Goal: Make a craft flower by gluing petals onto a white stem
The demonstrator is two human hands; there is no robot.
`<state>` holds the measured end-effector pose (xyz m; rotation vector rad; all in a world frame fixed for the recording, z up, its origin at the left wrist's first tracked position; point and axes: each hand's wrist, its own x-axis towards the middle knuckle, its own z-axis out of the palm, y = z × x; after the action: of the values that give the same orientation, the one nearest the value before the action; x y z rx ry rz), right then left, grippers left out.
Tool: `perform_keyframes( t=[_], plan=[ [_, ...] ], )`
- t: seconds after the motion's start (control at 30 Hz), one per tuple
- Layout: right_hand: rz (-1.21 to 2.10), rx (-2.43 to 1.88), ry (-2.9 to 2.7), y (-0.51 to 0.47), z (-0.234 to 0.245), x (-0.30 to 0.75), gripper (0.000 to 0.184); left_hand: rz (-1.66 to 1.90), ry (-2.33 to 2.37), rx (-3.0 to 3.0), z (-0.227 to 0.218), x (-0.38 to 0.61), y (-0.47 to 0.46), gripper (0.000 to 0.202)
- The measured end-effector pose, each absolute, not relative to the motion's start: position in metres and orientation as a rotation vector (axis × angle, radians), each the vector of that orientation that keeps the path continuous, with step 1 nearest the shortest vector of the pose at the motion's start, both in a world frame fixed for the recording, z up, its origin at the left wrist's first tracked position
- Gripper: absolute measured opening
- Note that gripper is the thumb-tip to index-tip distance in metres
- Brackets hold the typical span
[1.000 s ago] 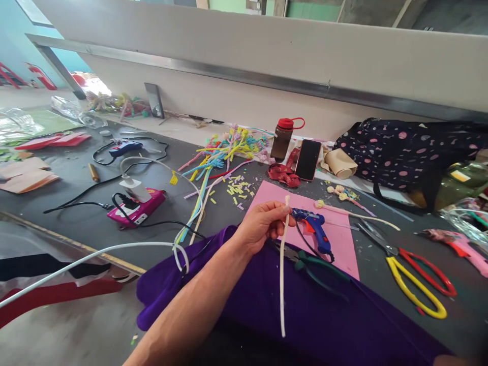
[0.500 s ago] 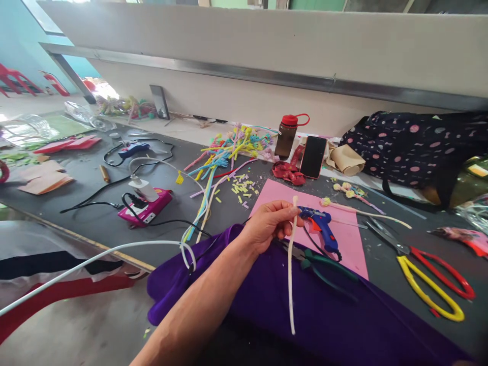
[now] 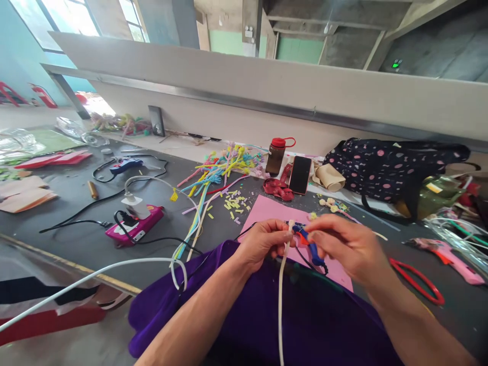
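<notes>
My left hand (image 3: pixel 265 244) pinches a cream-white pipe cleaner (image 3: pixel 281 300) near its top end, and the rest hangs down over the purple cloth (image 3: pixel 244 310) on my lap. My right hand (image 3: pixel 345 249) is close beside that top end, fingers curled and thumb drawn in. Whatever its fingertips hold, if anything, is hidden. Behind both hands a blue glue gun (image 3: pixel 314 254) lies on a pink sheet (image 3: pixel 267 208), partly covered by my right hand. A pale yellow bobble (image 3: pixel 313 216) shows just above the right fingers.
Bundled coloured pipe cleaners (image 3: pixel 229 165) and cut bits (image 3: pixel 234 203) lie ahead. A bottle (image 3: pixel 275 157), a phone (image 3: pixel 300 174) and a dark patterned bag (image 3: pixel 385 168) stand behind. At right are red scissor handles (image 3: pixel 417 282) and a pink glue gun (image 3: pixel 446 256); at left, a magenta power strip (image 3: pixel 139 226).
My right hand has come in from the right towards the pipe cleaner's top, covering part of the blue glue gun and the scissors. My left hand still grips the pipe cleaner. The view has tilted up.
</notes>
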<state>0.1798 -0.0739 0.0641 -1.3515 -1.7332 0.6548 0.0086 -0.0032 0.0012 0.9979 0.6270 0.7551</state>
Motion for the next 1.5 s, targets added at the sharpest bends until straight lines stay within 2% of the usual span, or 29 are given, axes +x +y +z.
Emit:
perform_keyframes(
  t=[0.2,0.5,0.7,0.8,0.93,1.17,1.5],
  plan=[
    [0.963,-1.335,-1.659,-0.033,0.04,0.174,0.021,0.723,0.663,1.053,0.001,0.011,-0.007,0.023],
    [0.94,-1.296,-1.677,-0.031,0.032,0.173,0.016,0.761,0.668,1.134,0.002,0.013,-0.008,0.024],
    [1.062,-1.292,-1.622,-0.027,0.038,0.183,0.028,0.75,0.642,1.042,0.005,0.007,-0.002,0.022],
    [0.957,-1.371,-1.619,-0.024,0.039,0.198,0.035,0.828,0.629,0.926,0.007,0.0,0.006,0.023],
    [0.679,-1.646,-1.828,-0.022,0.036,0.215,0.023,0.943,0.624,0.83,0.01,-0.007,0.013,0.022],
    [0.343,-1.826,-2.128,-0.024,0.02,0.219,0.026,0.97,0.641,0.838,0.01,-0.007,0.009,0.023],
    [0.284,-1.962,-2.212,-0.02,0.004,0.234,0.031,0.658,0.596,1.009,-0.009,0.016,-0.011,0.03]
  ],
)
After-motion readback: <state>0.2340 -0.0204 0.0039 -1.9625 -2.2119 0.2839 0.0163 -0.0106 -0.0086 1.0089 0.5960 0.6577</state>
